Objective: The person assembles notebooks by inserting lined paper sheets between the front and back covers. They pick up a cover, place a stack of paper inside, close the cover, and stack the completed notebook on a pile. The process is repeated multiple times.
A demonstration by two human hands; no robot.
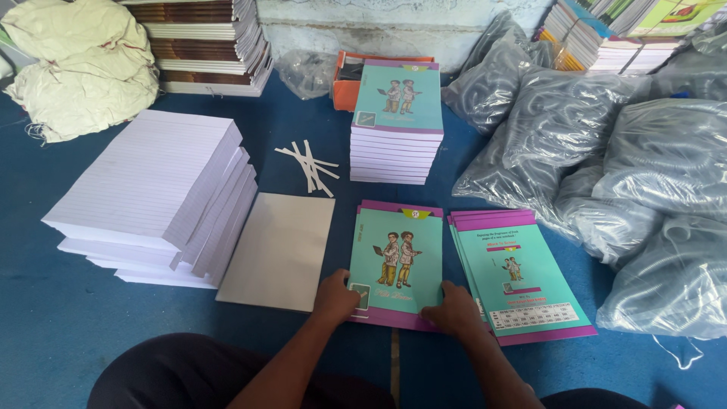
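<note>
A teal notebook cover with a purple border and two cartoon figures point(397, 254) lies flat on the blue floor in front of me. My left hand point(335, 297) rests on its near left corner, fingers curled on the edge. My right hand point(453, 309) presses its near right corner. Just to the right lies a fanned pile of back covers point(522, 284), teal with purple edges. A grey board sheet point(279, 248) lies to the left of the cover. Farther back stands a stack of finished notebooks point(397, 125) with the same teal cover.
A tall slanted stack of ruled white paper point(155, 193) stands at the left. Loose white paper strips point(309, 167) lie behind the grey board. Clear plastic bags of coiled binding point(606, 151) fill the right side. Book stacks point(204, 45), cloth bundles point(72, 64) and an orange box point(346, 83) line the back.
</note>
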